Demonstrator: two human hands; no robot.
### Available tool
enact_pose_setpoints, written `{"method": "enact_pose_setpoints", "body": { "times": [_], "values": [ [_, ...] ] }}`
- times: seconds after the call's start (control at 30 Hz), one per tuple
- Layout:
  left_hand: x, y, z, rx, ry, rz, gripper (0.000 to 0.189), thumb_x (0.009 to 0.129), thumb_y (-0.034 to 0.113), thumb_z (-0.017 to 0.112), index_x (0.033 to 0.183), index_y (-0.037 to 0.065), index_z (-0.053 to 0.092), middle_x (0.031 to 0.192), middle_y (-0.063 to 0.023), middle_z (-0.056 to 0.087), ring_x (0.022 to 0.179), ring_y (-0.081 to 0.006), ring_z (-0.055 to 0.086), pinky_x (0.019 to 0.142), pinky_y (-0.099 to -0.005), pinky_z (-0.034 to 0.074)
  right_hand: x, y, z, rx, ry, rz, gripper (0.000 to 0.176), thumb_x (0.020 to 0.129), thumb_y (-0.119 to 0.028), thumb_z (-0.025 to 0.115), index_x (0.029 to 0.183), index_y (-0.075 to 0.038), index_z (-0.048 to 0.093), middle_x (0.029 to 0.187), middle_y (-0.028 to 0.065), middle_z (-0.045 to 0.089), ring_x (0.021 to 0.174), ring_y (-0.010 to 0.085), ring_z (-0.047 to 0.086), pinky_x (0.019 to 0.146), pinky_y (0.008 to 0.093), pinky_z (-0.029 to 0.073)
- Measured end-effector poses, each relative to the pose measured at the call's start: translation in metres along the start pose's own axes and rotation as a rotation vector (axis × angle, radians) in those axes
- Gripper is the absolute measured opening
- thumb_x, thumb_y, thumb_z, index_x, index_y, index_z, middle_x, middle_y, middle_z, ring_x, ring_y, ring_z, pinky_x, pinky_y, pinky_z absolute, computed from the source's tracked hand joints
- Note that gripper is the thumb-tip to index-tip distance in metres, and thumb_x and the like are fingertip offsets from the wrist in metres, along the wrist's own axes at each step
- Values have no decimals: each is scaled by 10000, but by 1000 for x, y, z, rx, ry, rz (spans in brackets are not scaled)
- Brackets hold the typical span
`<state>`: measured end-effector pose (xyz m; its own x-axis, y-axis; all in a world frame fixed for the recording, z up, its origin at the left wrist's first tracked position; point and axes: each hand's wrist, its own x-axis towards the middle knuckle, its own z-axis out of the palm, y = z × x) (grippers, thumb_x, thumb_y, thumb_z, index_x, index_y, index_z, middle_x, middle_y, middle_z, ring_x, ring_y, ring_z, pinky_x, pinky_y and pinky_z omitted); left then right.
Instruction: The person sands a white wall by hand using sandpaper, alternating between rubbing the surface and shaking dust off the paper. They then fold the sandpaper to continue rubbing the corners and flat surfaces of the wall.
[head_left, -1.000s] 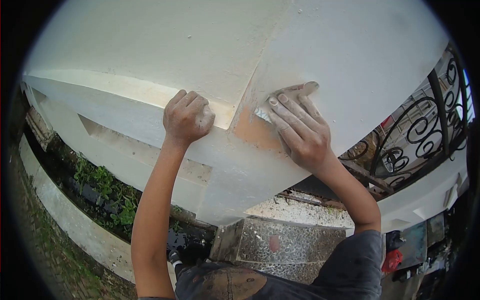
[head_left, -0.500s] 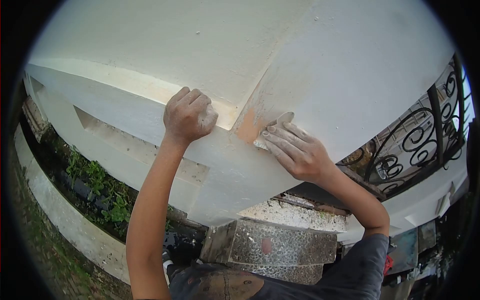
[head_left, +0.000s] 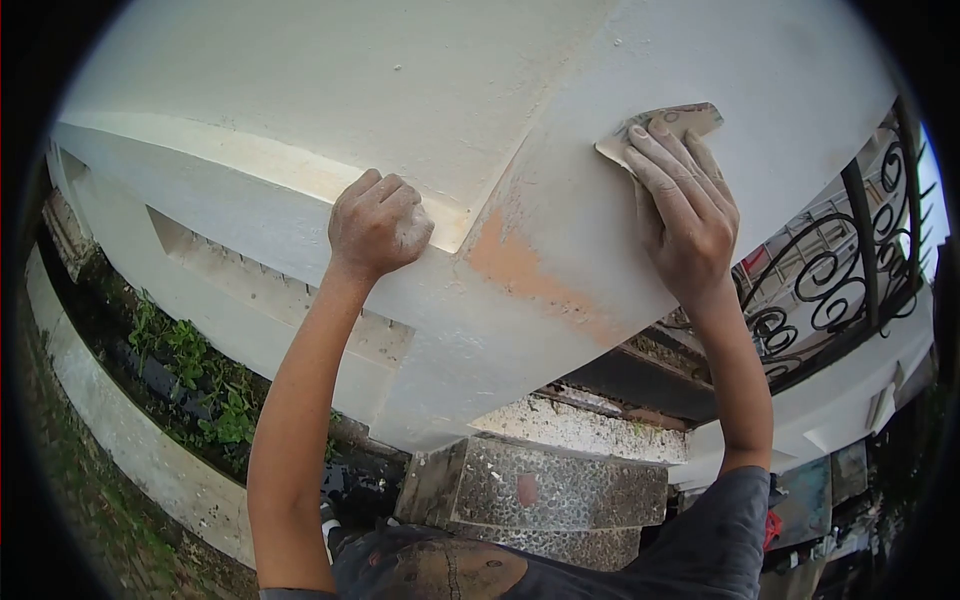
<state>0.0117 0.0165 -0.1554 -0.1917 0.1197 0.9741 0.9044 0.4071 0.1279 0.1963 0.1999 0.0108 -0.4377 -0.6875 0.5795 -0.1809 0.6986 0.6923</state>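
My right hand [head_left: 685, 205], dusty with white powder, presses a sheet of sandpaper [head_left: 700, 118] flat against the upper right face of the white wall [head_left: 760, 60]. The sheet's curled edges stick out past my fingertips. My left hand [head_left: 380, 222] is a closed fist resting on the wall's ledge [head_left: 270, 172], near the inner corner. White dust coats its thumb side, and whatever the fist may hold is hidden. Between the hands lies a bare orange-brown patch [head_left: 505, 258], with a paler streak running down to the wall's lower edge.
A black wrought-iron railing [head_left: 850, 250] stands to the right. Below are a pebbled step [head_left: 560, 485] and a drain channel with green plants [head_left: 230, 415], edged by a concrete curb [head_left: 150, 460] on the left.
My right hand has moved up and to the right with the sandpaper, away from the orange-brown patch, uncovering its lower streak. My left fist stays on the ledge.
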Motion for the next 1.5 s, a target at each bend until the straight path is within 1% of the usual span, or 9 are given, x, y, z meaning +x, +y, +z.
{"method": "enact_pose_setpoints", "body": {
  "times": [0.27,0.43,0.63,0.87,0.97,1.2,1.27,1.4,1.5],
  "values": [
    [4,3,-4,-5,-12,-18,76,626,149,628,636,93,578,678,-23,564,630,-201,522,551,-323,467,-52,-57,35,317,-375,-264,306,741,-34,611,1044,4,612,1180,110,610,1144,250,562,1001,440,429],
    [1,3,-1,7,0,-28,65,628,142,620,637,90,582,674,-26,562,630,-202,521,553,-322,470,19,-5,-14,18,53,96,230,728,-47,639,955,-12,651,1087,122,655,1100,284,590,965,465,435],
    [0,3,-2,-12,-27,-37,40,646,118,601,664,82,597,684,-37,577,628,-217,526,559,-332,461,-63,-71,39,301,-374,-235,250,756,-87,581,991,-23,640,1164,105,621,1158,240,551,1023,427,417],
    [0,1,-2,-26,-18,-38,39,657,107,592,679,77,602,687,-46,584,620,-225,527,557,-340,456,-8,-17,7,-140,24,155,192,791,-64,610,975,-77,663,1094,51,666,1124,201,586,1078,552,243],
    [0,1,-2,-34,-5,-31,40,655,106,590,680,77,602,679,-43,579,619,-220,526,553,-337,454,-56,-68,37,115,-294,-18,124,828,-120,577,919,-111,661,1154,8,639,1178,153,540,1092,599,217],
    [-1,1,0,-42,-13,-31,33,649,101,590,670,75,594,678,-41,580,609,-216,520,544,-332,448,-11,14,15,-113,91,47,130,801,-62,625,925,-90,655,1096,47,667,1096,189,604,1052,613,225],
    [0,0,-1,-33,-5,-23,31,647,100,591,665,75,591,678,-41,581,608,-217,519,543,-331,447,-18,-30,15,-80,-5,181,131,802,-56,624,928,-85,644,1115,54,659,1106,191,598,1043,609,249],
    [0,-1,-1,-38,-8,-18,32,637,96,595,663,78,592,674,-37,578,602,-212,511,542,-325,444,-61,-58,32,147,-351,-81,128,859,-118,542,933,-120,647,1156,1,637,1179,148,537,1085,612,204],
    [-2,-1,-1,-23,-12,-6,37,630,92,599,664,79,592,673,-37,577,596,-211,506,540,-323,441,-15,-4,11,-65,-80,12,127,836,-113,581,942,-114,651,1136,18,648,1156,154,559,1064,623,215]
  ]
}}
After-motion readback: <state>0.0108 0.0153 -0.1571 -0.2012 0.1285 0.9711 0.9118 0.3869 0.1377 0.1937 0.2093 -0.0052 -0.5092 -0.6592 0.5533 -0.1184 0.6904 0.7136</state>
